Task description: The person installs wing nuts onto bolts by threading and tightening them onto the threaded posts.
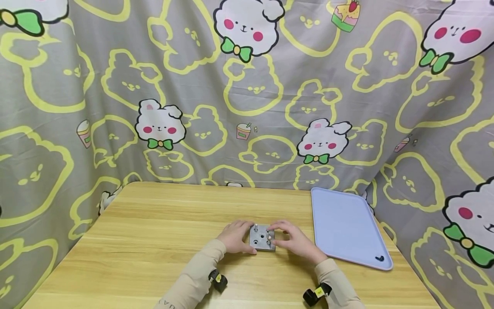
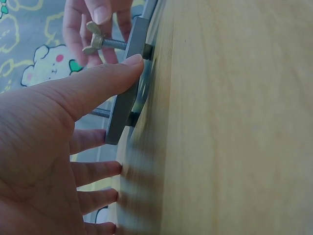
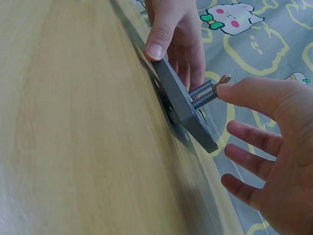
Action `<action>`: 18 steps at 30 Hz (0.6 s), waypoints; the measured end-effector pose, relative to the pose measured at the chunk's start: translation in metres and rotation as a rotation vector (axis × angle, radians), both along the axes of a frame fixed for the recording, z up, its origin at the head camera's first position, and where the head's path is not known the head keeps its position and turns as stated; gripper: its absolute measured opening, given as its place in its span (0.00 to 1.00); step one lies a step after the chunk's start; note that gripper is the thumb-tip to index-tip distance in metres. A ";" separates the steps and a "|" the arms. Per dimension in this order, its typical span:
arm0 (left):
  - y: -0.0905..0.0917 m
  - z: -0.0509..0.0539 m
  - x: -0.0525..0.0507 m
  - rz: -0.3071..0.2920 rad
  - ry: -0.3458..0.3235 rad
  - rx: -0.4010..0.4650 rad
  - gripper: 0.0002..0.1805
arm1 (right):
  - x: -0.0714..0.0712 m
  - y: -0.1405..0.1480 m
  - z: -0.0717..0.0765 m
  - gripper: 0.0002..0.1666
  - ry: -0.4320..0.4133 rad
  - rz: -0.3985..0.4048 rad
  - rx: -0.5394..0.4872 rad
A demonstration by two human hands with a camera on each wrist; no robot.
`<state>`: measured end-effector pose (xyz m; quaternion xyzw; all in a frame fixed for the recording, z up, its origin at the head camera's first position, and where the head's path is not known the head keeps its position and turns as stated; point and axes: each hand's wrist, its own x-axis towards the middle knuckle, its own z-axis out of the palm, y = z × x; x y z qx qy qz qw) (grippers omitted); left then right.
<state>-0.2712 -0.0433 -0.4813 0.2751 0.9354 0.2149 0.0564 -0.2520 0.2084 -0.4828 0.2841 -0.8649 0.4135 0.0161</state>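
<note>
My left hand (image 1: 235, 237) has the metal plate (image 1: 263, 246) pinched by its left side, thumb near the lower left corner and fingers by the upper left one in the head view. My right hand (image 1: 294, 241) is loose, its thumb tip at the wing nut (image 2: 93, 39) and the other fingers spread rather than closed round it. The plate sits at the lower centre of the head view, over the wooden table (image 1: 185, 214), with the blue tray (image 1: 343, 223) toward the right of the frame. I judge the plate rigid, fairly heavy for its size and hard to harm, with smooth faces that could slide under my fingers; opposite edges should give the surest hold. Bolt heads (image 2: 132, 119) show beneath it in the left wrist view, so it may rock if I press one corner. The wing nut looks small and stiff; its two ears are the place to take it, between thumb and forefinger. The threaded bolt (image 2: 115, 44) carrying it looks ridged, so less likely to slip.
</note>
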 end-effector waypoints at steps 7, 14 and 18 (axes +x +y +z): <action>0.000 0.000 0.001 0.002 0.004 -0.001 0.52 | 0.003 0.001 0.005 0.09 0.034 -0.044 -0.005; 0.000 0.001 0.001 0.002 -0.001 0.005 0.52 | 0.000 0.001 0.001 0.06 0.050 -0.032 -0.003; 0.000 0.001 0.001 0.002 0.004 -0.001 0.52 | -0.001 0.001 0.000 0.07 0.030 -0.028 -0.009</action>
